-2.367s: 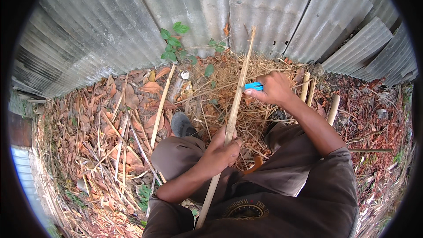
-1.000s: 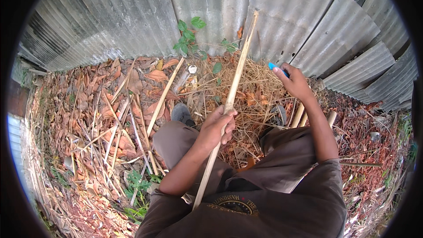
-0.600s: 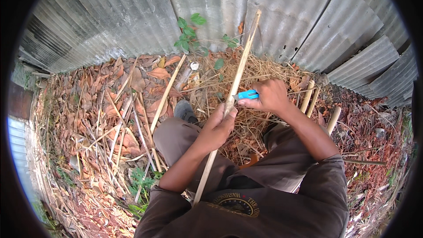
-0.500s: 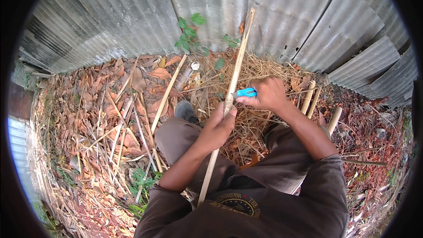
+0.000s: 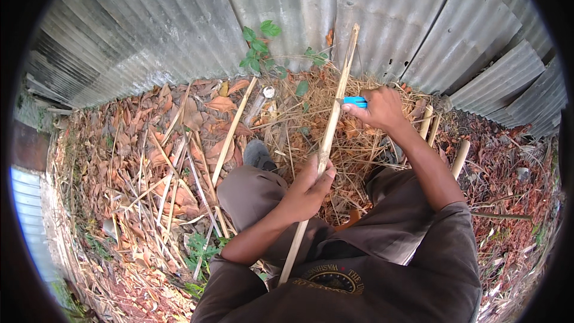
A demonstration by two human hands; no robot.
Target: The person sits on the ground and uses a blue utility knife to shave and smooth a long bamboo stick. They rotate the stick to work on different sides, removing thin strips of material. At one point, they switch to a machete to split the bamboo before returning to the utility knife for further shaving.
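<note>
A long pale bamboo strip [image 5: 338, 97] slants from my lap up toward the metal sheets, its lower end against my shirt. Around its middle my left hand [image 5: 308, 190] is closed, thumb on top. My right hand [image 5: 382, 108] grips a blue utility knife [image 5: 355, 101], whose tip meets the right side of the strip well above my left hand. The knife's blade is too small to make out clearly.
Corrugated metal sheets [image 5: 394, 18] form a wall ahead. Dry leaves and split strips [image 5: 233, 134] litter the ground at left. Cut bamboo pieces [image 5: 461, 158] lie at right. A green plant [image 5: 257, 48] grows by the wall; a clear bottle [image 5: 258, 104] lies below it.
My right hand and the knife have moved up along the strip, away from my left hand. The strip and my left hand have shifted slightly right and down.
</note>
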